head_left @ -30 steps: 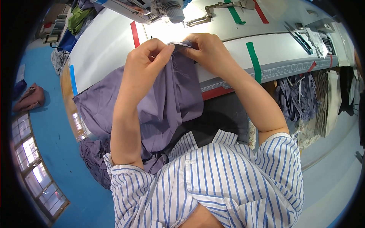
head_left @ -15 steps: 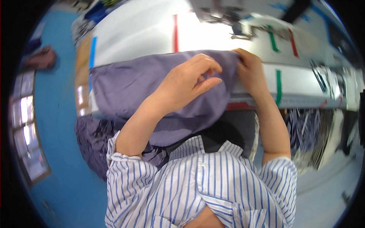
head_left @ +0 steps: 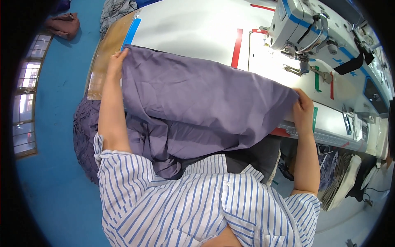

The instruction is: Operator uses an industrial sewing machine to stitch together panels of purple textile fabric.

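Observation:
A wide piece of purple fabric [head_left: 205,90] is stretched between my hands over the front of the white sewing table [head_left: 185,29]. My left hand [head_left: 118,61] grips its far left corner, beside the blue tape. At the far right corner, my right hand [head_left: 303,105] pinches the fabric edge, with the fingertips partly hidden by the cloth. The near part of the fabric hangs in folds over the table's front edge toward my lap. Beyond my right hand stands a white and blue sewing machine [head_left: 300,31], its needle area lit.
Gathered purple cloth [head_left: 87,136] hangs at the table's left. Red tape [head_left: 237,47] and green tape [head_left: 317,78] mark the tabletop. Small metal tools [head_left: 347,119] lie at the right, above hanging cloth pieces [head_left: 339,177]. A brownish-red bundle [head_left: 63,26] rests on the blue floor.
My left hand has moved from above the middle of the fabric to its far left corner and taken hold there. My right hand keeps its corner. The view has turned, showing more of the machine.

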{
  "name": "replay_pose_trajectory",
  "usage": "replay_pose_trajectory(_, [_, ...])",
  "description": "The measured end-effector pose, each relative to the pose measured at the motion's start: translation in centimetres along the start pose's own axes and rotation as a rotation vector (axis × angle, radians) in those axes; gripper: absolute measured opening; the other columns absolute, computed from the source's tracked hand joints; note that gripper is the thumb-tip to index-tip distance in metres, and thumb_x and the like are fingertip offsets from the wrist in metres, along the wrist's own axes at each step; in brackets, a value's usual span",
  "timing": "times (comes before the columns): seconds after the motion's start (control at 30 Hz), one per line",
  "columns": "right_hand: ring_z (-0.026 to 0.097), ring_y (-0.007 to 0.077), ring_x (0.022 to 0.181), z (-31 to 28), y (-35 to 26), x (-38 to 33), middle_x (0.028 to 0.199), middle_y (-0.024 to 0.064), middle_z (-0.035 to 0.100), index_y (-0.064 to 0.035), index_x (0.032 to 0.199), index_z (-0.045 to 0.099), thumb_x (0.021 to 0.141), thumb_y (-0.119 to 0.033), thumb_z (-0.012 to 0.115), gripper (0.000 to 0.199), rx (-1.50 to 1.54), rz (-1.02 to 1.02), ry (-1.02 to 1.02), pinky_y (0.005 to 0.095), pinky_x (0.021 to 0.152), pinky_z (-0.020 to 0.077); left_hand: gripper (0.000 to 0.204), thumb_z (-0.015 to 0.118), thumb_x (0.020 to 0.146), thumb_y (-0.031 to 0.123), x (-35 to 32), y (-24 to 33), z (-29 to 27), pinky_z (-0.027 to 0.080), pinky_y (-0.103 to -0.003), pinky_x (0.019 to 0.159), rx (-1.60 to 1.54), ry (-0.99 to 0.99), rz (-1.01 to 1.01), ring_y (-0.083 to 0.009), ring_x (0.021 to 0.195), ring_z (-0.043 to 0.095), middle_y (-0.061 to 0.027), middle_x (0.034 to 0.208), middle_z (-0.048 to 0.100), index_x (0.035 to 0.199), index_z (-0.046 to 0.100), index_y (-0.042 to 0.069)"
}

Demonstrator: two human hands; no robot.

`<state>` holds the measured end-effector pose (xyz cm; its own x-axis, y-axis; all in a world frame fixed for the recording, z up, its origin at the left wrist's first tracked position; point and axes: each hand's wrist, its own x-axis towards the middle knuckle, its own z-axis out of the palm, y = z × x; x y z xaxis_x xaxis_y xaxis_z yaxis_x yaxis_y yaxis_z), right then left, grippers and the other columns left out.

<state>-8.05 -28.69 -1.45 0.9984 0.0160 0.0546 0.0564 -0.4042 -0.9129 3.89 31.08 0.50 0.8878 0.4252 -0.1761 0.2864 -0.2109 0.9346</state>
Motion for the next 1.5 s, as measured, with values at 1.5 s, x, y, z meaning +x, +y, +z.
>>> replay_pose_trajectory(1.5, [0.06, 0.0135, 0.059, 2.6, -1.3, 3.8, 0.067, 0.0091, 0.063, -0.0007, 0.097, 0.065, 0.084, -0.004, 0.056, 0.016, 0.158, 0.146, -0.15, 0.0263, 0.057, 0.0478, 0.014, 0.072, 0.082, 0.013, -18.5, 6.8, 31.9, 0.042, -0.02, 0.058, 0.125, -0.91, 0.329, -0.0044, 0.063, 0.053, -0.0011, 0.07, 0.061, 0.086, 0.068, 0.0])
